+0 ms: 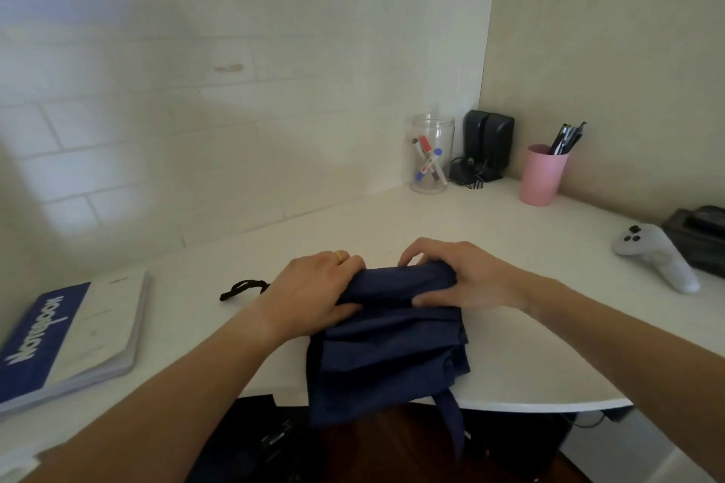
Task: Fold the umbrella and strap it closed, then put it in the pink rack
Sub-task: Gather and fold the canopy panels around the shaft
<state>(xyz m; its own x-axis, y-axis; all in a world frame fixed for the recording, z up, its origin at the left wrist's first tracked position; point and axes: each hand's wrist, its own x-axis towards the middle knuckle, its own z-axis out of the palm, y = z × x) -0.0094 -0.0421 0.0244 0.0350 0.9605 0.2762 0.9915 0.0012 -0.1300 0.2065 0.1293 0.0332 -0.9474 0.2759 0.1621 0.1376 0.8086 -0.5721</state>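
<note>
Head view: umbrella is being folded, strap not yet closed

Both hands press the navy umbrella (pixel 388 329) on the bench (pixel 510 239). The left hand (pixel 314 286) and right hand (pixel 459 278) have their fingers (pixel 412 253) curled around its far edge, gripping the cloth. Under the palms the canopy hangs over the bench edge. Next I judge the cloth must be rolled tighter. The strap (pixel 451 420) dangles below; the shaft is hidden, and the pink rack is possibly the pink cup (pixel 543 176) beyond the right fingers.

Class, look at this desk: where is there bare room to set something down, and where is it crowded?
Bare desk lies between the notebook and the umbrella, and between the umbrella and the controller. The back corner is crowded: jar, speakers, pink cup.
</note>
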